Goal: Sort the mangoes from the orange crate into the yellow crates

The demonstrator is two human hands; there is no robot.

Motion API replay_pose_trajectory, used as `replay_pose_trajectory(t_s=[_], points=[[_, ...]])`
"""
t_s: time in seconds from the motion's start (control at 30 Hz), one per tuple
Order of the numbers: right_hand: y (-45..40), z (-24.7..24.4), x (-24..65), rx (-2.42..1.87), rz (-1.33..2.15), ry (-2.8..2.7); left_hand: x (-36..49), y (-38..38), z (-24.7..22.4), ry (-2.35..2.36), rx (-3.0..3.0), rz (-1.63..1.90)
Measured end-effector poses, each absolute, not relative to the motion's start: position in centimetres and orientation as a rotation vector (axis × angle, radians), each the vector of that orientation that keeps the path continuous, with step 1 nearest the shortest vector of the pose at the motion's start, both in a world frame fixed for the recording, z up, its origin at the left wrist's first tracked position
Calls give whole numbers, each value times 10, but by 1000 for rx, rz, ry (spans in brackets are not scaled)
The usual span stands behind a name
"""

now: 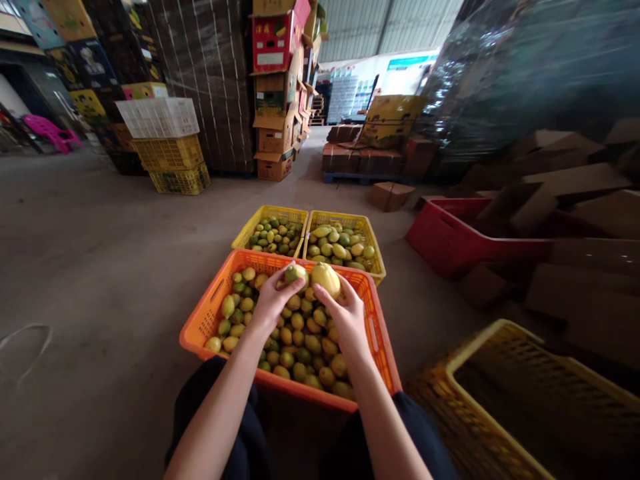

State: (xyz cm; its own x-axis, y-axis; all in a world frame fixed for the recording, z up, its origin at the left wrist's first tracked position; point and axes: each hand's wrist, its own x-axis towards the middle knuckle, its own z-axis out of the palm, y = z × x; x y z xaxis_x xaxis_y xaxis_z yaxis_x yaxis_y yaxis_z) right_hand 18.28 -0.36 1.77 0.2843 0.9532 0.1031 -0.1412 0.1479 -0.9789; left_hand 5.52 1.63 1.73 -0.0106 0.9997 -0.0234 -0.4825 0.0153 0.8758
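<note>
My left hand [274, 297] grips a small greenish lemon [296, 274] between thumb and fingers. Beside it, my right hand [349, 313] is closed round a larger, pale yellow lemon [325, 279]. Both fruits are held up over the far side of an orange crate [214, 293], which is full of yellow and green lemons [299, 339]. Against the orange crate's far side stand two yellow crates. The left yellow crate [242, 230] contains smaller lemons [274, 235], and the right yellow crate [376, 248] contains larger ones [339, 251].
Yellow crates [480, 343] stand close by on the right. Beyond them are a red crate [435, 233] and a heap of cardboard [575, 193]. Stacked crates [173, 153] and cardboard boxes [274, 120] rise at the back. Grey floor [115, 260] extends on the left.
</note>
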Motion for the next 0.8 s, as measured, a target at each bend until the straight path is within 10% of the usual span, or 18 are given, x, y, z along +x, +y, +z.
replay_pose_trajectory(t_s=[0.8], points=[[0, 10, 175, -952, 1338, -694, 58, 24, 6, 930, 411, 1379]])
